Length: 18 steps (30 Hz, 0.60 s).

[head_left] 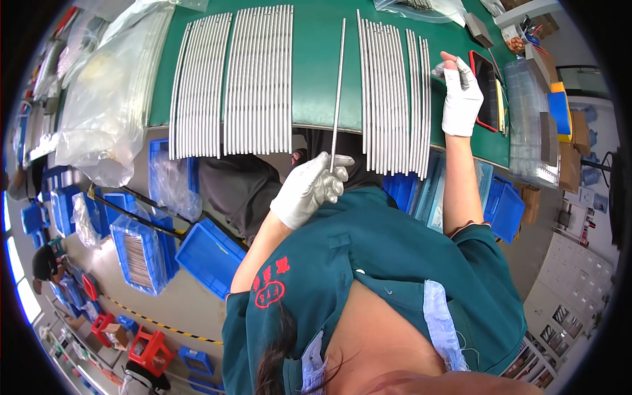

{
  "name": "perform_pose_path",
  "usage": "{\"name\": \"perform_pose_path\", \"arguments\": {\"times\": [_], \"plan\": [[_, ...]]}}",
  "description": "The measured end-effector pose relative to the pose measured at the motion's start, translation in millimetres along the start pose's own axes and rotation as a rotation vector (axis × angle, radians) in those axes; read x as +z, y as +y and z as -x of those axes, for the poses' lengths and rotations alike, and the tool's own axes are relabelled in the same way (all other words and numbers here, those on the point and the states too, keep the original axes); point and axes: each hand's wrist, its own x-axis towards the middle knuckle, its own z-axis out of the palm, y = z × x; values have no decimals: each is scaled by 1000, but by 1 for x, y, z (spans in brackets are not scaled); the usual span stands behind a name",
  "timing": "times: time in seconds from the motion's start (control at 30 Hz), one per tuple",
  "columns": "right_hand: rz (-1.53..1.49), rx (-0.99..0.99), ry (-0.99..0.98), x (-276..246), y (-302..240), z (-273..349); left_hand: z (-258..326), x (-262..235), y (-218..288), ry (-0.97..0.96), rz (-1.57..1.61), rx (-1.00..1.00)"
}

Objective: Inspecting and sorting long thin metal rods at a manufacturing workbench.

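Both my hands wear white gloves. My left hand (313,189) is closed on the lower end of one thin metal rod (339,85), which points away from me over the table edge. My right hand (461,95) is over the table, fingers half bent and apart, with nothing visible in them. Some of its fingertips are bare. Just left of that hand lies a small group of metal rods (419,105), beside a wider row of rods (385,99). Two more rows, the far-left rods (201,85) and the middle-left rods (260,79), lie side by side, their near ends overhanging the edge.
The green table (322,66) carries clear plastic bags (105,99) at left. At right are a red-edged phone (484,89) and stacked clear trays (532,125). Blue crates (214,257) stand on the floor below left. Another person (47,263) is at far left.
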Motion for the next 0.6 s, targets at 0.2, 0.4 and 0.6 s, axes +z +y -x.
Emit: {"name": "perform_pose_path", "arguments": {"times": [0.2, 0.4, 0.6], "plan": [[3, 1, 3, -1, 0, 0, -1, -5, -3, 31, -71, 9], [24, -3, -6, -1, -1, 0, -3, -9, -9, 6, -285, 68], [89, -11, -15, 1, -5, 2, -7, 8, 7, 55, -350, 92]]}}
